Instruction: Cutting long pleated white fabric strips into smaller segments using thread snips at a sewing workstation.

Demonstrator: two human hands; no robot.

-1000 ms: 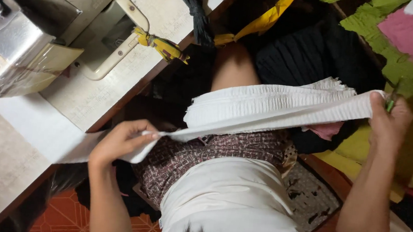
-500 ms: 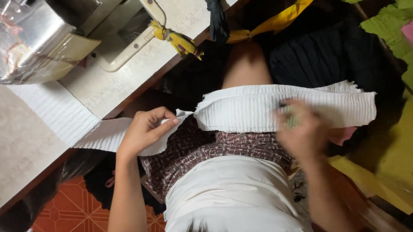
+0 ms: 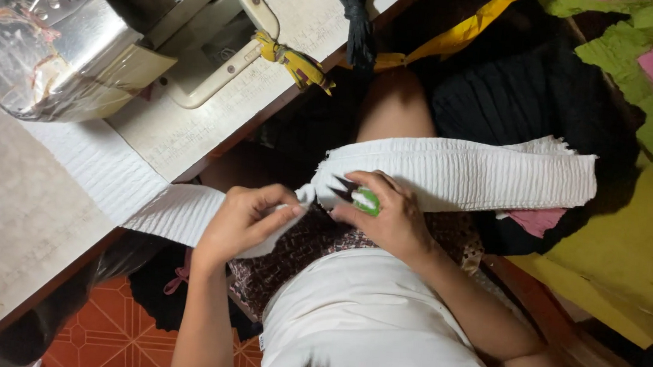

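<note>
A long strip of white ribbed fabric (image 3: 459,171) runs from the worktop (image 3: 21,214) across the person's lap and out to the right. The left hand (image 3: 250,220) pinches the strip between thumb and fingertips near its middle, where it bunches. Just beside it, the right hand (image 3: 386,215) is curled around green-handled thread snips (image 3: 356,196), whose dark blades point at the fabric between the two hands. The sewing machine (image 3: 51,37) stands on the worktop, well apart from both hands. Coloured cloth pieces (image 3: 644,100) lie at right.
</note>
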